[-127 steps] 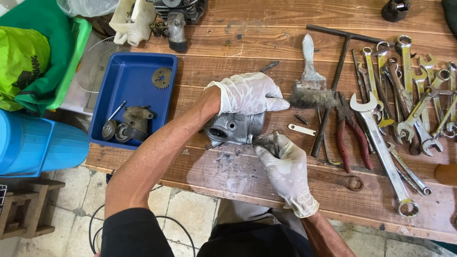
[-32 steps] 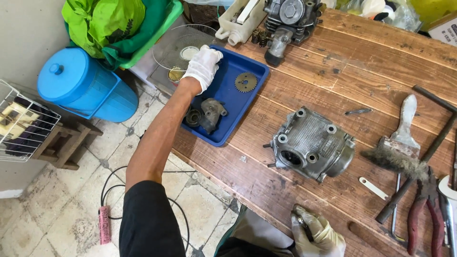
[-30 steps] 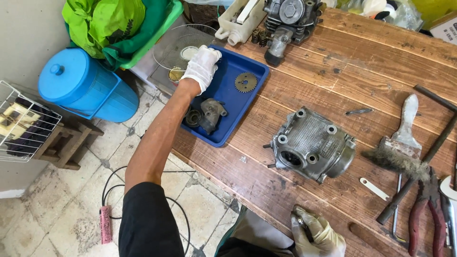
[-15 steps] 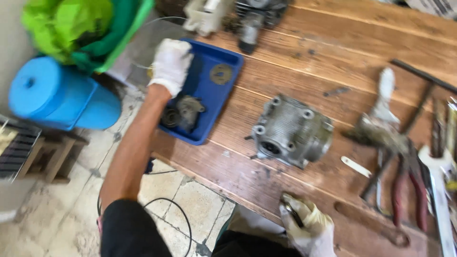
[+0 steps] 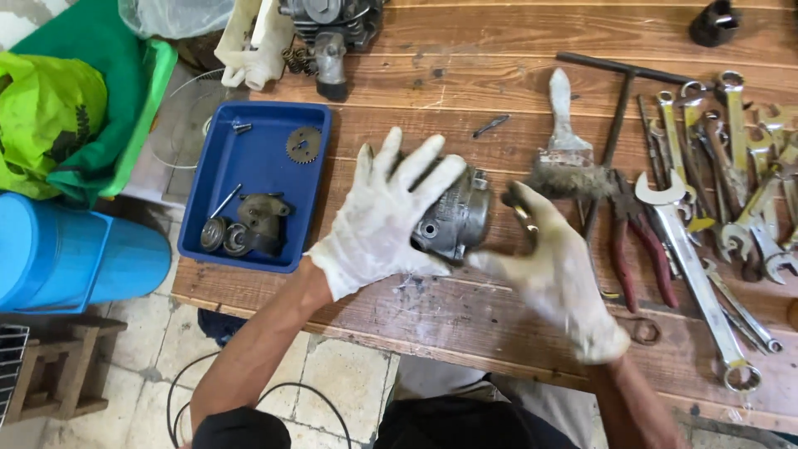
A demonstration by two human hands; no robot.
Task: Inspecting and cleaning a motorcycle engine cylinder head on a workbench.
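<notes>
Worn wooden planks form the counter (image 5: pixel 465 33), whose near edge runs along the lower frame above tiled floor. At centre lies a grey cast-metal engine part (image 5: pixel 455 218). The gloved left hand (image 5: pixel 384 218) rests on it, fingers spread; the gloved right hand (image 5: pixel 555 270), blurred, pinches a small metal piece (image 5: pixel 525 218). A blue plastic tray (image 5: pixel 258 158) sits left, steel wrenches (image 5: pixel 715 191) crowd the right.

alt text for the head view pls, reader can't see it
Two white-gloved hands, left and right, close on a grey metal engine casting on a wooden workbench. A blue tray of small parts sits left; a brush, pliers and wrenches lie right.
</notes>
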